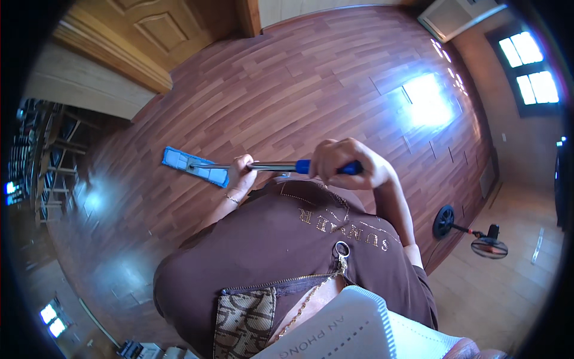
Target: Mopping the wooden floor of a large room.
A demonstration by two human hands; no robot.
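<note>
A flat mop with a blue-edged rectangular pad lies on the wooden floor to the left. Its metal pole runs from the pad toward the right, ending in a blue handle grip. My right hand is closed round this grip near the end of the pole. Lower on the pole, nearer the pad, my left hand is wrapped round the metal, with a bracelet at the wrist. Part of the pad is hidden behind my left hand and forearm.
Wood-plank flooring spreads ahead, with bright window glare at right. A wooden door stands at the far left, wooden racks at the left. A standing fan is at the right, a pale boxy unit at the far right.
</note>
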